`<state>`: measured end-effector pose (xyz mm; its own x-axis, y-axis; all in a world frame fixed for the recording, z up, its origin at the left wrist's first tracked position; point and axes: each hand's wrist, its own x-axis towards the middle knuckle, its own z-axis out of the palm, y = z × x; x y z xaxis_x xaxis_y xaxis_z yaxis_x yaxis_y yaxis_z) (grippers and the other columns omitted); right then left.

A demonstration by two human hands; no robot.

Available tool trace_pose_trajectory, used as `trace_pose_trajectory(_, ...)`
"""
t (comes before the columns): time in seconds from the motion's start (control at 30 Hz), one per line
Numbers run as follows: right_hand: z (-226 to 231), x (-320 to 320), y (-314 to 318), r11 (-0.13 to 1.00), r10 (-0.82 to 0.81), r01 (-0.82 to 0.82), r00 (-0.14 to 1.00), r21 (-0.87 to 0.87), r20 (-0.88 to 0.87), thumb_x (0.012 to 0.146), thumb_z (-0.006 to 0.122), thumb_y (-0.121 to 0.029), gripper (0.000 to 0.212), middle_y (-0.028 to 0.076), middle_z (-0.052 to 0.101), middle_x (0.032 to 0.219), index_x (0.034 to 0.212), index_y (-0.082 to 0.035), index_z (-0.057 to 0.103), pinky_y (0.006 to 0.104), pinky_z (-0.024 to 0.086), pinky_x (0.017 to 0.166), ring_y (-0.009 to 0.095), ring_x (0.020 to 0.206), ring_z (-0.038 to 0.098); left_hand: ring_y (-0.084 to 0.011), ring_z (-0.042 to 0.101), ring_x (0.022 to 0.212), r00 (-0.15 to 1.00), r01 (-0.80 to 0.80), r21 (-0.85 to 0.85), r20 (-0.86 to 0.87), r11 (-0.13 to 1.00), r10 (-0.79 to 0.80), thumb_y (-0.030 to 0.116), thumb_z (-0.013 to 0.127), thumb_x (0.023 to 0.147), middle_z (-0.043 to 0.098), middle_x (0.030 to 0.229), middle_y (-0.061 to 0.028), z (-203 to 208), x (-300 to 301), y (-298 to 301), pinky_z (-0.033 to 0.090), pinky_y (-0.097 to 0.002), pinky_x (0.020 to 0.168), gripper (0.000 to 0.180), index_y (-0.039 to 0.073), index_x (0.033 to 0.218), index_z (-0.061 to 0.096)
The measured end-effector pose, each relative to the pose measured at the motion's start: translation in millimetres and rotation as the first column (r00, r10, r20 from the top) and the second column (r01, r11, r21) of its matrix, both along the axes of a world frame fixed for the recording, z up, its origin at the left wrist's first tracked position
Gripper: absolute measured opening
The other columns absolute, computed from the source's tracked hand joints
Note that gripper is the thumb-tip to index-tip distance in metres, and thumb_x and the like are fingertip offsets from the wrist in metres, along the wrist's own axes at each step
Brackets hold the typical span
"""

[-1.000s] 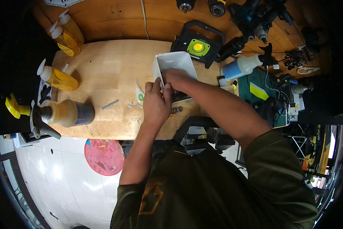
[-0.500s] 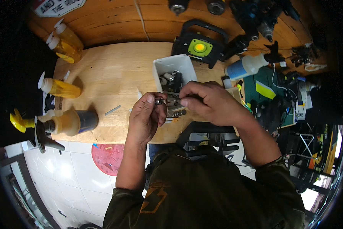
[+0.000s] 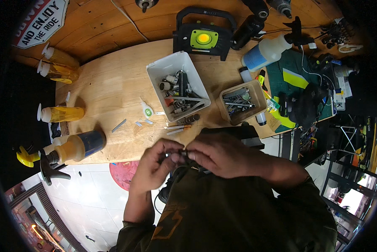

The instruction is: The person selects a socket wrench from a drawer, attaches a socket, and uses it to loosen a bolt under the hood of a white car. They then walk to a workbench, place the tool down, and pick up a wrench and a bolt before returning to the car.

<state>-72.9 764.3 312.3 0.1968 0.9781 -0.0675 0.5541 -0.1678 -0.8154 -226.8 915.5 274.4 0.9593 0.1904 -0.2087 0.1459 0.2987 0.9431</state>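
In front of my torso, just off the table's near edge, both hands meet around a small metal part [image 3: 176, 153]. My left hand [image 3: 157, 161] grips it with thumb and fingers. From the other side my right hand [image 3: 220, 156] is closed in a pinch, its fingertips against the same part. Fingers cover most of the piece, so its exact kind cannot be made out. Beyond the hands stands a white plastic bin [image 3: 193, 71] with sockets and other metal pieces inside. A smaller beige bin [image 3: 249, 116] of thin metal pieces is to its right.
A small white dropper bottle [image 3: 147, 110], thin strips [image 3: 119, 125] and short dark cylinders [image 3: 191, 119] lie on the wooden table [image 3: 113, 84]. Spray bottles [image 3: 85, 145] and amber bottles [image 3: 64, 114] line the left side. A lit work lamp [image 3: 203, 38] stands at the back.
Both hands have drawn back from beside the white bin toward my body and come together on the small part. The view has shifted, so both bins now show more fully.
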Motion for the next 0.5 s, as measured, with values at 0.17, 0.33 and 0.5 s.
trace_pose_trajectory(0.17, -11.8, -14.9, -12.2, 0.991, 0.079, -0.094, 0.985, 0.093, 0.152, 0.083, 0.062, -0.015, 0.015, 0.010, 0.051, 0.073, 0.085, -0.004, 0.053, 0.0378, 0.046, 0.057, 0.027, 0.065, 0.057, -0.0081, 0.049, 0.070, 0.997, 0.037, -0.117, -0.056, 0.992, -0.044, 0.009, 0.047, 0.096, 0.056, 0.082, -0.0049, -4.2, -14.9, -14.1, 0.041, -0.0222, 0.062, 0.012, -0.001, 0.104, 0.047)
trace_pose_trajectory(0.33, -8.6, -4.3, -15.5, 0.969, 0.198, -0.226, 0.951, 0.100, 0.236, 0.082, 0.057, -0.010, 0.012, 0.013, 0.051, 0.073, 0.081, -0.001, 0.050, 0.0380, 0.048, 0.055, 0.028, 0.063, 0.057, -0.0075, 0.042, 0.068, 0.989, 0.002, -0.259, -0.145, 0.966, -0.041, 0.012, 0.046, 0.096, 0.050, 0.084, -0.0038, -9.4, -11.8, -24.6, 0.036, -0.0219, 0.060, 0.013, 0.001, 0.103, 0.044)
trace_pose_trajectory(0.5, -13.3, -2.1, -20.5, 0.981, 0.188, -0.191, 0.980, 0.031, 0.070, 0.084, 0.061, -0.015, 0.016, 0.010, 0.050, 0.071, 0.082, -0.003, 0.051, 0.0395, 0.045, 0.056, 0.028, 0.064, 0.057, -0.0085, 0.040, 0.065, 0.986, 0.071, -0.087, -0.144, 0.994, -0.083, 0.016, 0.046, 0.095, 0.046, 0.081, -0.0042, -2.7, -2.8, -32.6, 0.036, -0.0221, 0.058, 0.016, 0.002, 0.100, 0.041)
